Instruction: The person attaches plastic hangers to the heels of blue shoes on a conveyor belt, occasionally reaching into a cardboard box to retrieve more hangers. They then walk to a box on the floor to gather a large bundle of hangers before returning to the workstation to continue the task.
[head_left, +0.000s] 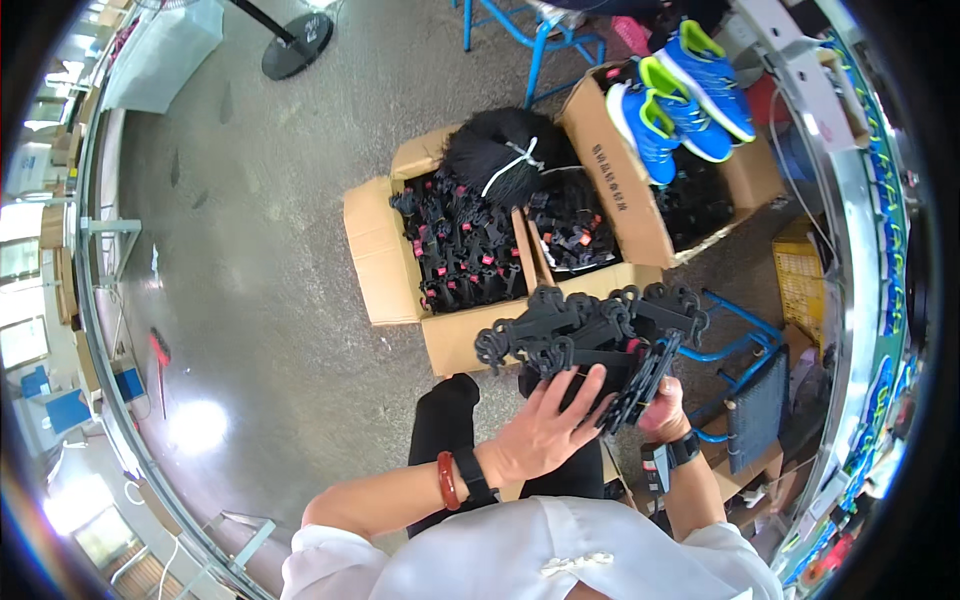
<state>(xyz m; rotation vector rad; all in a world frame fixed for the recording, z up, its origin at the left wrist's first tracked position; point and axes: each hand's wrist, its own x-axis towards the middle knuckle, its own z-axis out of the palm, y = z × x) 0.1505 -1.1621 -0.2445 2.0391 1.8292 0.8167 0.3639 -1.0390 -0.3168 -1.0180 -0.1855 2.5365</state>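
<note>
A heap of black plastic hook-ended hangers (590, 325) lies in front of me above my knees. My left hand (540, 425) rests against its near side, fingers stretched and spread over the black pieces. At the heap's right edge, my right hand (663, 408) closes round the end of a tight stack of black hangers (640, 385), which stands on edge and slants toward my left fingers. The right fingertips are partly hidden behind that stack. Beyond the heap, an open cardboard box (380, 250) contains rows of similar black pieces with pink bits.
A black bundle tied with white cord (508, 155) sits on the box. Blue shoes (680, 100) rest on a second carton (610, 190) at the right. Blue-framed chairs (755, 405), a yellow crate (800, 270) and a conveyor line (885, 300) stand at the right. A fan base (297, 47) is at the far left.
</note>
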